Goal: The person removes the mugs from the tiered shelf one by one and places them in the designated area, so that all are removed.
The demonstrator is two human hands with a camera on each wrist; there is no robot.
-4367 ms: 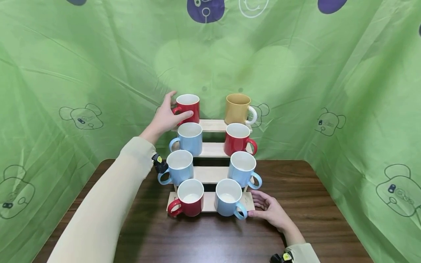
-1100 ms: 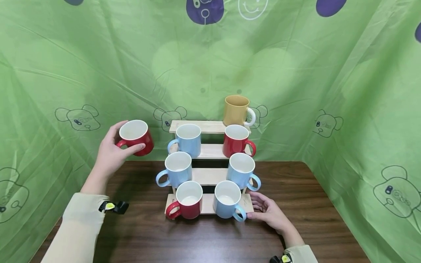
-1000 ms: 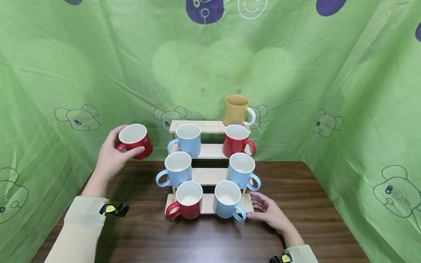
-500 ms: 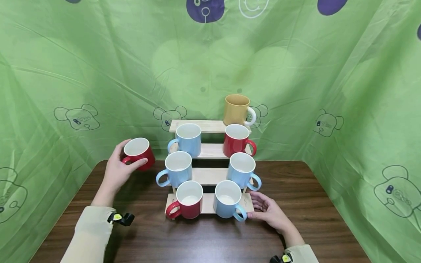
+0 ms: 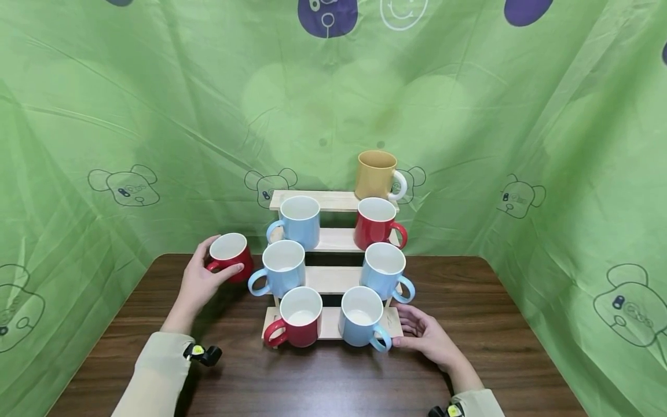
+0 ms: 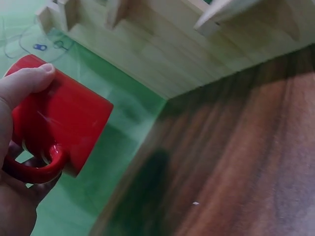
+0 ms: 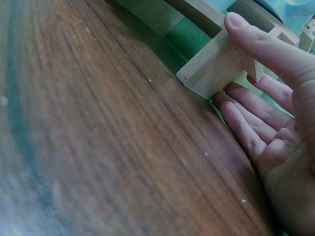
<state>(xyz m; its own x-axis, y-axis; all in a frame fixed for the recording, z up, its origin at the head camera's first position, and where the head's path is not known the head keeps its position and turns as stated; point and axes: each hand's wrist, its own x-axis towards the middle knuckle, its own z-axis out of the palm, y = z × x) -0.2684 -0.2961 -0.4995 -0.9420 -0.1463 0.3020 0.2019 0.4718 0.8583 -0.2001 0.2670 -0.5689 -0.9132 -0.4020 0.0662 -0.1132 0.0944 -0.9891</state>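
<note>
My left hand (image 5: pixel 200 281) grips a red mug (image 5: pixel 245 259) with a white inside, left of the stepped wooden rack (image 5: pixel 330 280). In the left wrist view the thumb lies across the red mug (image 6: pixel 64 110), fingers behind it near the handle; the mug hangs tilted, in the air beside the rack. My right hand (image 5: pixel 429 341) holds the right end of the rack's lowest step. The right wrist view has the thumb on the wooden end piece (image 7: pixel 214 66) and the curled fingers behind and under it. A yellow mug (image 5: pixel 371 179) stands at the top step's right.
Lower steps carry upright mugs: a light blue mug (image 5: pixel 307 223) and a red mug (image 5: pixel 371 229) on one, two light blue below, then a red mug (image 5: pixel 307 327) and a light blue mug (image 5: pixel 356 327). Dark wooden table (image 5: pixel 333 382) below; green curtain (image 5: pixel 208 116) behind.
My left hand lifted the red mug off the top step's left end, carried it left, then lowered it and drifted slightly right. The right hand has stayed at the rack.
</note>
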